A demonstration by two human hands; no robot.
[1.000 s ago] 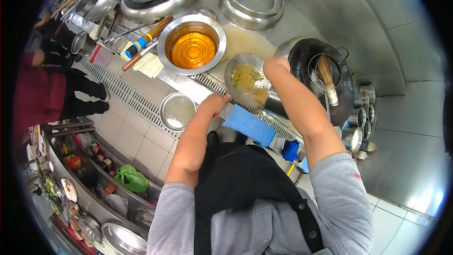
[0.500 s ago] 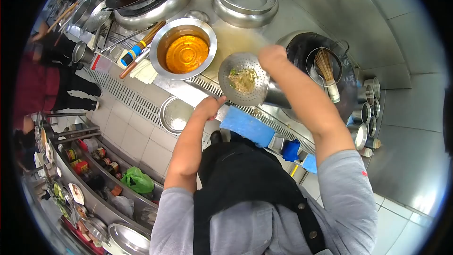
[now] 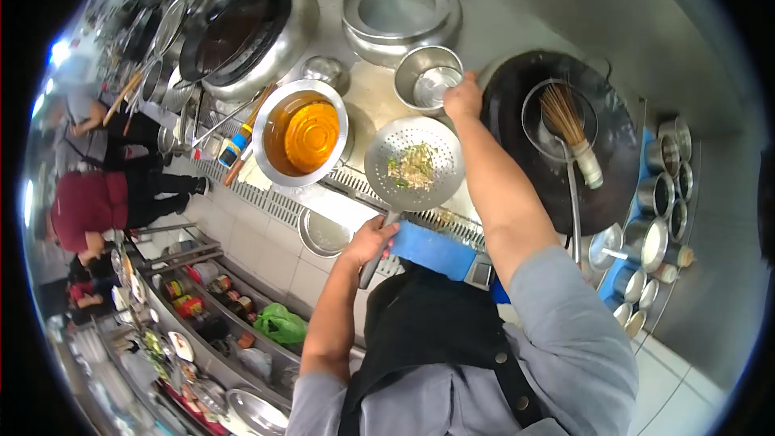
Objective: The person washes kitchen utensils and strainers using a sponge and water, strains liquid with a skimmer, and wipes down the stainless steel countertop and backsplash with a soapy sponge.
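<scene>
My left hand (image 3: pixel 371 244) is wrapped round the handle of a perforated metal strainer (image 3: pixel 379 149). Chopped pale and green bits (image 3: pixel 413 166) lie in the strainer's bowl. My right hand (image 3: pixel 463 99) grips the edge of a steel pot (image 3: pixel 410 95), which is tilted toward me just beyond the strainer. Its inside looks bare; whether its base touches the counter I cannot tell. Left of the strainer stands a wide-rimmed metal basin (image 3: pixel 266 139) with orange oil (image 3: pixel 312 137) in it.
A black wok (image 3: pixel 517 161) at right holds a bamboo brush (image 3: pixel 565 117), a wire-rimmed strainer and a ladle. Seasoning pots (image 3: pixel 655 194) line the right side. A lidless steel burner ring (image 3: pixel 355 12) is at the back. A blue cloth (image 3: pixel 436 250) hangs at the front edge. People stand far left.
My right hand has carried the pot from beside the strainer to the counter beyond it. The strainer stays in my left hand, its handle now in plain view. The camera view has shifted.
</scene>
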